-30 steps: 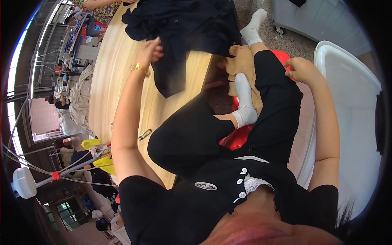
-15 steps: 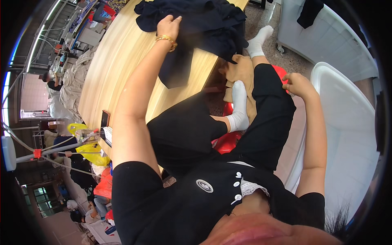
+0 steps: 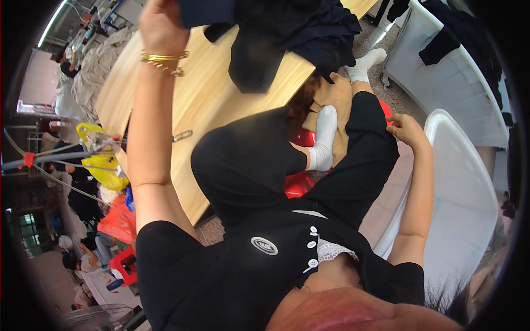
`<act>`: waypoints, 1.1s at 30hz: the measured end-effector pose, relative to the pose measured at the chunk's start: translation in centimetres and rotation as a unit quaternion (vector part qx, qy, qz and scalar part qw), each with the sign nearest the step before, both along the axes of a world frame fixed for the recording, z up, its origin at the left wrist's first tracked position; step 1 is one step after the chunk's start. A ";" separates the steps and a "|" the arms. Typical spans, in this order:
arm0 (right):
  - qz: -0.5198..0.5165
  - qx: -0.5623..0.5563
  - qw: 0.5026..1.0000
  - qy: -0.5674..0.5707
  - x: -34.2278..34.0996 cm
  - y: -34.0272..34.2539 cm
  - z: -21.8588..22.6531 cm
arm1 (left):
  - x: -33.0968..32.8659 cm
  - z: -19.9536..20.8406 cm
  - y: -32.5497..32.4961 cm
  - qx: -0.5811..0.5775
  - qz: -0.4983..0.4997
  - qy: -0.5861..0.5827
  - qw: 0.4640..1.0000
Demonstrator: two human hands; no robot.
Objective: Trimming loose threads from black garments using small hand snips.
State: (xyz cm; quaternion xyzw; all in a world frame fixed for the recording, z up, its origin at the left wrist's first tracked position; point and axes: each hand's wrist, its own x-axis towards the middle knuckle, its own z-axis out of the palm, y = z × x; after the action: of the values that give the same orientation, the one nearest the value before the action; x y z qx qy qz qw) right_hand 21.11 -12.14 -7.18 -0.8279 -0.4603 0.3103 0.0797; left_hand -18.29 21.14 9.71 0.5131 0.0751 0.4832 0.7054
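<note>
At the top left of the table, my left hand, wearing gold bracelets, is raised with its fingers closed on a navy fabric piece. Its fingertips are partly cut off by the upper edge of the view. To its right a heap of navy fabric covers the far part of the wooden table, one flap hanging toward me. My right hand rests by my right knee, fingers loosely bent and apart, with nothing seen in it. Small metal thread snips lie on the table beside my left forearm.
A white tub stands at my right, and a white wheeled bin with dark fabric over its rim is farther off. Tan fabric lies under my feet near a red stool. Yellow and red bags hang at the left.
My left hand has moved left and up, carrying a navy fabric piece away from the heap. The snips have come into sight. My right hand stays by the knee.
</note>
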 end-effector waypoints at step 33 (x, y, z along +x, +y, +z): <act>0.401 0.452 0.790 -0.107 -17.4 18.1 5.8 | -7.1 -19.3 -5.1 0.459 0.347 0.472 0.668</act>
State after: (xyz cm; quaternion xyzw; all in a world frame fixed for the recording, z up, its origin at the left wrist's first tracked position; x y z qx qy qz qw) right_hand 3.68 5.95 -1.42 -0.4667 -0.8440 -0.0200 0.2634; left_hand -25.38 16.06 -9.63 0.8687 0.3387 0.3600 0.0329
